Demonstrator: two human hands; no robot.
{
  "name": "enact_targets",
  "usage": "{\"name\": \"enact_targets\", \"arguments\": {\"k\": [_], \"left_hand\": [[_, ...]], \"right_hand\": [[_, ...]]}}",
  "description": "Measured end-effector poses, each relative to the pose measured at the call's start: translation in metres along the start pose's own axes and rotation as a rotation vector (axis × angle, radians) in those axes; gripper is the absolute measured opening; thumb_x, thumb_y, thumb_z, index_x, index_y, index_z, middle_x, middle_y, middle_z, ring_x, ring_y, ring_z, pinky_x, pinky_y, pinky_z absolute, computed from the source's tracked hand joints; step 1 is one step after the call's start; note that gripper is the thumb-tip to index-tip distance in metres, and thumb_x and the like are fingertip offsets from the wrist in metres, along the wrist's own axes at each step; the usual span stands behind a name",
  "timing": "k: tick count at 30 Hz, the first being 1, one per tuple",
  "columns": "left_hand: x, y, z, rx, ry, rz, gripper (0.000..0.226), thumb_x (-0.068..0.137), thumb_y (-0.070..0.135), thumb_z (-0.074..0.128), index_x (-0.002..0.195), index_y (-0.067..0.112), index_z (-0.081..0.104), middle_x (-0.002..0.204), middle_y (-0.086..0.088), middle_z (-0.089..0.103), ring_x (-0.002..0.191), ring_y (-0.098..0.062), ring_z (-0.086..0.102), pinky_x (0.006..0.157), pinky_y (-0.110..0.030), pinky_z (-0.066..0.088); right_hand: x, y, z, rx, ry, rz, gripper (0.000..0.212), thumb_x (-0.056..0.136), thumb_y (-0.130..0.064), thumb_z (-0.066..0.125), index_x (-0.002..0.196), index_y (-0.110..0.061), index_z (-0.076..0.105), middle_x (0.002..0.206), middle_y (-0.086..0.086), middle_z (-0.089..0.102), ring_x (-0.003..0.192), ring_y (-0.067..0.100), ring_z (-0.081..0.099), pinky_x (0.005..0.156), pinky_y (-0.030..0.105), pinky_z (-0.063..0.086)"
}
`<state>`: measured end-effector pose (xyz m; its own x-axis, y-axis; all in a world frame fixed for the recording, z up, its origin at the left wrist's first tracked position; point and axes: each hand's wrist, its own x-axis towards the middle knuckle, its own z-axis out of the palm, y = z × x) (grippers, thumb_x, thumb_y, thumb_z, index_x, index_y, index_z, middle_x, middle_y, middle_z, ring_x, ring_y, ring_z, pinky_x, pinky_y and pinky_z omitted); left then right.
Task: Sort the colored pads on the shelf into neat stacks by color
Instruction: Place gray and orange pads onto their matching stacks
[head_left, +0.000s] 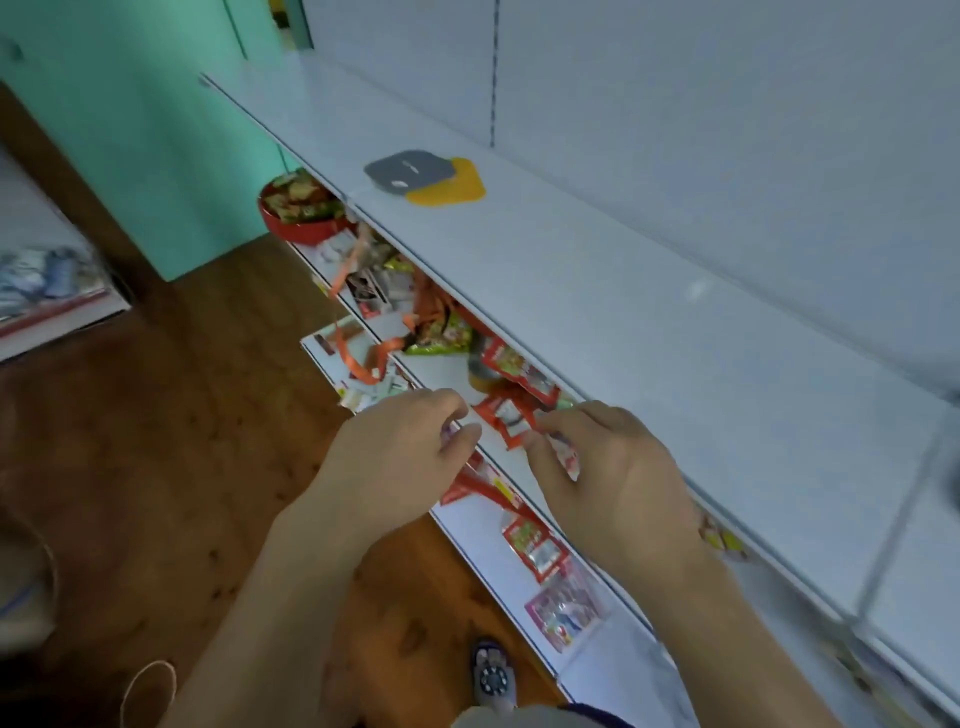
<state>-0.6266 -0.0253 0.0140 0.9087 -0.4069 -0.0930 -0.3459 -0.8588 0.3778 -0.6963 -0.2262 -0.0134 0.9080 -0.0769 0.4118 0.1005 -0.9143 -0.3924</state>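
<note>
Reaching in front of the white shelf (649, 332), the left hand (400, 452) and right hand (608, 467) are hovering with fingers loosely curled; whether either is pinching anything I cannot tell. Red snack packets (511, 410) are lying on the lower shelf just beyond the fingertips. Farther up the top shelf, well apart from both hands, a grey pad (408, 170) is overlapping a yellow pad (452, 187). Packet lettering is blurring beyond reading.

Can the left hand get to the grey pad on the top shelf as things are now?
Probably yes: the left hand seems to hold nothing, and the shelf is bare up to the grey pad, though it lies far off.
</note>
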Motion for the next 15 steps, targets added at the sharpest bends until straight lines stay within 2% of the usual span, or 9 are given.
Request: {"name": "enact_targets", "arguments": {"k": [5, 11, 15], "left_hand": [[0.052, -0.059, -0.047, 0.007, 0.061, -0.076, 0.038, 0.106, 0.053, 0.045, 0.133, 0.032, 0.063, 0.125, 0.012, 0.068, 0.110, -0.011, 0.065, 0.092, -0.037, 0.059], [0.107, -0.149, -0.078, -0.015, 0.099, -0.101, 0.035, 0.106, 0.056, 0.042, 0.125, 0.036, 0.062, 0.120, 0.013, 0.068, 0.105, -0.012, 0.065, 0.087, -0.039, 0.060], [0.152, -0.215, -0.101, -0.019, 0.114, -0.028, 0.034, 0.107, 0.054, 0.043, 0.124, 0.032, 0.063, 0.118, 0.011, 0.068, 0.103, -0.012, 0.066, 0.084, -0.040, 0.060]], "right_hand": [[0.085, -0.027, 0.051, 0.004, -0.023, -0.062, 0.031, 0.098, -0.042, 0.058, 0.100, -0.019, 0.078, 0.092, -0.002, 0.074, 0.082, 0.022, 0.067, 0.065, 0.034, 0.058], [0.168, -0.074, 0.118, 0.000, -0.042, -0.094, 0.031, 0.098, -0.042, 0.059, 0.102, -0.019, 0.078, 0.091, -0.003, 0.074, 0.082, 0.022, 0.066, 0.066, 0.038, 0.059], [0.218, -0.111, 0.166, -0.032, -0.004, -0.052, 0.035, 0.098, -0.045, 0.054, 0.101, -0.019, 0.078, 0.094, -0.003, 0.074, 0.085, 0.022, 0.065, 0.071, 0.038, 0.058]]}}
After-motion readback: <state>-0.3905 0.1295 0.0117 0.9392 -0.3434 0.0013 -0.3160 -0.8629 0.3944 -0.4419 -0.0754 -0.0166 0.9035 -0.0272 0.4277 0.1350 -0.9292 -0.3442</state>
